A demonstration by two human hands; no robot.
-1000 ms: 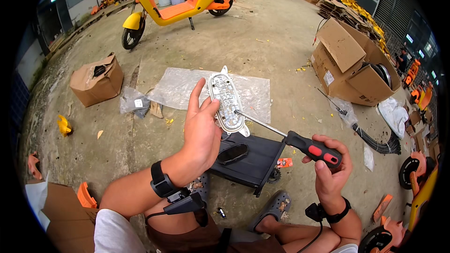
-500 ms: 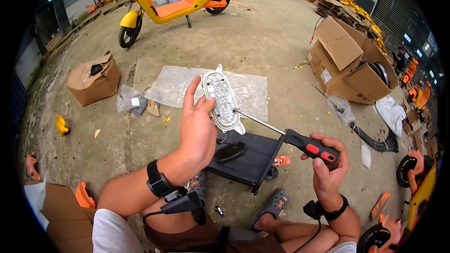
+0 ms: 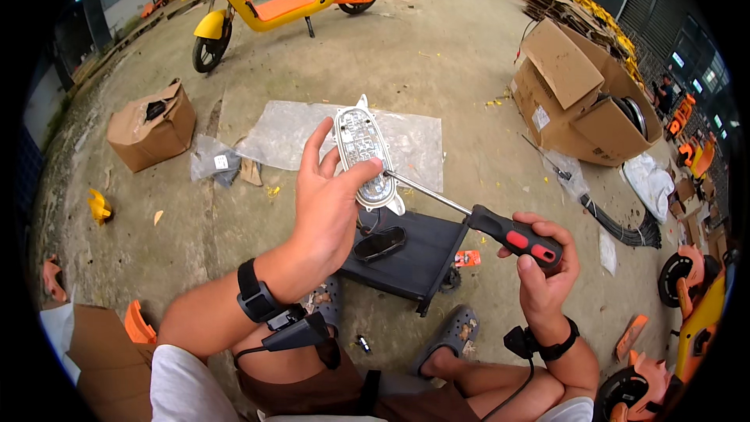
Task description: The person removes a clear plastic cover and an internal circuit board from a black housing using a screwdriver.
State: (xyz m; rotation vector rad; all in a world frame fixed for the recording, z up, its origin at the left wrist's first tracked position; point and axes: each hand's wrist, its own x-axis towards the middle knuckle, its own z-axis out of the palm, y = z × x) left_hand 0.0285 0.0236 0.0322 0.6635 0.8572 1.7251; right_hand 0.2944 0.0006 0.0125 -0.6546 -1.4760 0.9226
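Up in front of me, my left hand (image 3: 319, 207) holds an oval lamp unit (image 3: 360, 137) with a pale rim, mounting tabs at both ends and a silvery circuit board in its face. The thumb lies across the board, close to the screwdriver tip; the fingers go behind the unit. My right hand (image 3: 545, 273) is wrapped round the black and red handle of a screwdriver (image 3: 512, 236). Its shaft points left, and the tip meets the board's right edge. Below sits a black stand (image 3: 422, 258) bearing a glossy black oval part (image 3: 380, 243). Thin wires show between the unit and the stand.
Clear plastic sheeting (image 3: 281, 129) lies on the concrete floor beyond. A closed-up carton (image 3: 152, 129) stands left, a large open carton (image 3: 558, 98) right, near a black cable bundle (image 3: 621, 223). A yellow and orange scooter (image 3: 285, 8) is parked ahead. Orange scooter parts (image 3: 648, 383) lie lower right.
My left thumb has slid right across the board, nearer the screwdriver tip. The screwdriver tip stays at the board's right edge. The whole view has shifted slightly.
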